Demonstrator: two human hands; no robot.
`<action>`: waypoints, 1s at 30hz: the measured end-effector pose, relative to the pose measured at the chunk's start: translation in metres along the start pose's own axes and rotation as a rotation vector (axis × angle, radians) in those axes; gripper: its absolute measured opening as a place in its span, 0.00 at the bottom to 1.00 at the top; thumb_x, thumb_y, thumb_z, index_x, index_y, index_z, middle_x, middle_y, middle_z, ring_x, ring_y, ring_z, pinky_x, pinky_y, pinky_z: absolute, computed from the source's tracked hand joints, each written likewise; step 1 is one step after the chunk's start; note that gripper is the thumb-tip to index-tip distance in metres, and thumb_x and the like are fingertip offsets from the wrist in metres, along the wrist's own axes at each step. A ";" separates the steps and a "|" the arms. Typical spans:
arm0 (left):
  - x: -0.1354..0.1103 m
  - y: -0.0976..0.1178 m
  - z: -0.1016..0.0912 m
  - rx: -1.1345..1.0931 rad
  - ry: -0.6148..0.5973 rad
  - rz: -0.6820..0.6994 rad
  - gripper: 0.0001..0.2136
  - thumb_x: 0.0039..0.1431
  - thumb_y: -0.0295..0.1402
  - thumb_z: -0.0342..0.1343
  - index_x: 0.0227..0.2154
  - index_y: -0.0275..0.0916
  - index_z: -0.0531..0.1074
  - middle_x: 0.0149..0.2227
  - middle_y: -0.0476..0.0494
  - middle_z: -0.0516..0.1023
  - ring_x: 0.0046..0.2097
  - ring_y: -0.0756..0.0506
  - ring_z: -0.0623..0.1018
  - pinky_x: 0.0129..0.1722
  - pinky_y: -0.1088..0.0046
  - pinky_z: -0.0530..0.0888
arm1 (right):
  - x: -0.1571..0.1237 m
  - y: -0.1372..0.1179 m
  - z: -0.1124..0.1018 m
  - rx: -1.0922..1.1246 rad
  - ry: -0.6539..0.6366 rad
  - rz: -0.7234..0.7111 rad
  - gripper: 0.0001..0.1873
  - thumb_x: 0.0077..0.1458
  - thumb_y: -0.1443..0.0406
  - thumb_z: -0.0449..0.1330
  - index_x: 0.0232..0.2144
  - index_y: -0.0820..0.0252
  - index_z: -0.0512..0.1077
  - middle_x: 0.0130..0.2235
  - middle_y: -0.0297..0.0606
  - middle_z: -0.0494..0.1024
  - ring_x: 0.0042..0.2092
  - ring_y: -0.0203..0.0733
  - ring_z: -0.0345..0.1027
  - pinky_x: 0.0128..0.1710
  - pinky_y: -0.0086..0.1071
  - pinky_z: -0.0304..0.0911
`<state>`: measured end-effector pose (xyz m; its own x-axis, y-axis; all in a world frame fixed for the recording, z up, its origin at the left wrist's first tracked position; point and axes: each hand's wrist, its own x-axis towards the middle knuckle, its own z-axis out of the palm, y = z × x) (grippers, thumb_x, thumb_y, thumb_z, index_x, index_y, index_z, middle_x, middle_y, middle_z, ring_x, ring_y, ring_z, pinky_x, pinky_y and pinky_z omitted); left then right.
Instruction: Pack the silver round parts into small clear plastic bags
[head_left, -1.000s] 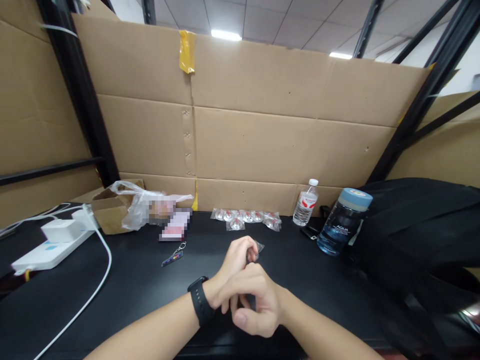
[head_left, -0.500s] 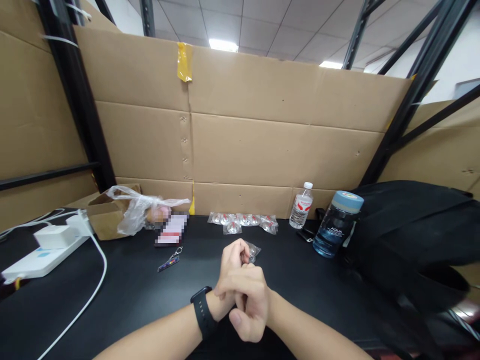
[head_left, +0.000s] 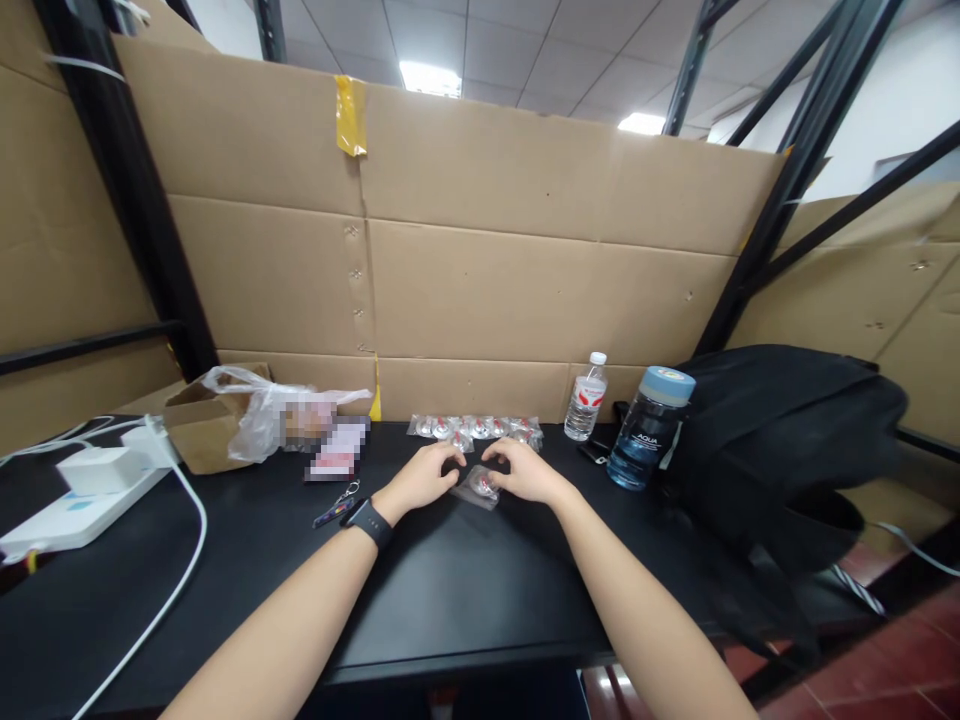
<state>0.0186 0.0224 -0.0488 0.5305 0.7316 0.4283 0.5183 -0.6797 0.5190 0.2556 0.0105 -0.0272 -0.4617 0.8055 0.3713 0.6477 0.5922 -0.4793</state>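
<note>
Both my arms reach forward over the black table [head_left: 450,600]. My left hand [head_left: 427,472], with a black watch on its wrist, and my right hand [head_left: 523,470] rest on either side of a small clear plastic packet [head_left: 480,487] with a red and white item inside. The fingers of both hands curl down onto the packet's edges as it lies on the table. Just behind them a row of several similar packets [head_left: 476,429] lies along the foot of the cardboard wall.
A small water bottle [head_left: 586,397], a blue-lidded bottle [head_left: 647,427] and a black backpack [head_left: 772,430] stand at the right. At the left are a keychain [head_left: 335,508], a cardboard box with a plastic bag [head_left: 247,420], a white power strip [head_left: 75,495] and cable.
My hands were clasped together near me around a small packet. They have stretched forward and parted, and the packet now lies on the table between them.
</note>
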 end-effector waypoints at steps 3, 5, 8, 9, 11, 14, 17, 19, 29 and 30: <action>-0.002 0.002 -0.001 -0.037 -0.123 0.016 0.09 0.55 0.28 0.55 0.38 0.39 0.78 0.37 0.45 0.81 0.39 0.45 0.79 0.43 0.72 0.71 | -0.002 0.011 -0.003 0.032 -0.120 0.006 0.18 0.49 0.65 0.69 0.44 0.62 0.78 0.42 0.42 0.80 0.39 0.41 0.71 0.41 0.33 0.65; -0.003 0.006 -0.001 -0.049 -0.197 0.056 0.09 0.55 0.30 0.58 0.39 0.40 0.78 0.37 0.46 0.81 0.40 0.45 0.79 0.43 0.72 0.71 | -0.004 0.011 -0.004 0.042 -0.180 -0.006 0.23 0.46 0.60 0.72 0.45 0.61 0.79 0.42 0.41 0.80 0.40 0.42 0.71 0.41 0.33 0.65; -0.005 0.008 -0.001 -0.026 -0.252 0.123 0.13 0.52 0.34 0.64 0.42 0.41 0.78 0.41 0.46 0.81 0.42 0.44 0.78 0.45 0.71 0.71 | -0.004 0.011 -0.004 0.042 -0.241 0.008 0.30 0.38 0.57 0.75 0.46 0.60 0.79 0.42 0.41 0.79 0.40 0.42 0.71 0.40 0.33 0.65; -0.005 0.008 -0.001 -0.020 -0.250 0.127 0.16 0.50 0.35 0.66 0.43 0.41 0.78 0.42 0.45 0.80 0.43 0.43 0.78 0.46 0.71 0.71 | -0.004 0.011 -0.002 0.053 -0.250 0.035 0.32 0.36 0.58 0.76 0.47 0.60 0.79 0.41 0.40 0.79 0.38 0.41 0.71 0.39 0.32 0.65; -0.006 0.007 0.000 -0.017 -0.227 0.109 0.22 0.47 0.37 0.68 0.47 0.41 0.76 0.45 0.43 0.79 0.45 0.42 0.77 0.47 0.69 0.71 | -0.003 0.015 0.001 0.100 -0.255 0.110 0.37 0.34 0.60 0.77 0.49 0.60 0.77 0.40 0.37 0.79 0.34 0.38 0.70 0.36 0.30 0.64; -0.005 0.004 0.002 -0.036 -0.181 0.060 0.30 0.44 0.38 0.71 0.52 0.41 0.72 0.49 0.40 0.77 0.49 0.39 0.76 0.50 0.65 0.71 | -0.001 0.021 0.006 0.237 -0.222 0.189 0.38 0.33 0.61 0.77 0.50 0.61 0.76 0.37 0.35 0.78 0.31 0.34 0.68 0.33 0.27 0.63; -0.005 0.001 0.003 -0.070 -0.173 0.020 0.34 0.43 0.38 0.71 0.55 0.40 0.69 0.50 0.39 0.76 0.50 0.38 0.76 0.52 0.63 0.71 | 0.001 0.023 0.010 0.420 -0.180 0.227 0.27 0.44 0.58 0.73 0.45 0.66 0.77 0.34 0.37 0.77 0.31 0.34 0.68 0.32 0.28 0.63; -0.006 0.000 0.004 -0.088 -0.179 0.009 0.34 0.43 0.37 0.71 0.56 0.41 0.69 0.49 0.39 0.77 0.50 0.38 0.76 0.52 0.63 0.71 | 0.003 0.022 0.012 0.496 -0.154 0.230 0.21 0.49 0.58 0.69 0.41 0.68 0.78 0.33 0.39 0.78 0.31 0.36 0.69 0.32 0.29 0.64; -0.004 -0.003 0.004 -0.191 -0.131 -0.037 0.24 0.58 0.38 0.60 0.56 0.40 0.67 0.43 0.41 0.81 0.45 0.42 0.80 0.47 0.67 0.74 | 0.007 0.008 -0.002 0.710 0.177 0.149 0.20 0.45 0.58 0.72 0.39 0.64 0.77 0.36 0.41 0.79 0.38 0.41 0.73 0.42 0.35 0.68; -0.004 -0.003 0.004 -0.188 -0.131 -0.042 0.21 0.58 0.38 0.59 0.54 0.40 0.69 0.42 0.41 0.81 0.44 0.43 0.81 0.47 0.68 0.74 | 0.007 0.008 -0.003 0.719 0.210 0.144 0.20 0.45 0.58 0.72 0.38 0.63 0.77 0.37 0.41 0.79 0.39 0.41 0.73 0.43 0.36 0.68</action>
<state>0.0174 0.0214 -0.0553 0.5995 0.7378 0.3102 0.4145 -0.6177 0.6683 0.2595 0.0209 -0.0260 -0.2312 0.8977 0.3751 0.1053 0.4064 -0.9076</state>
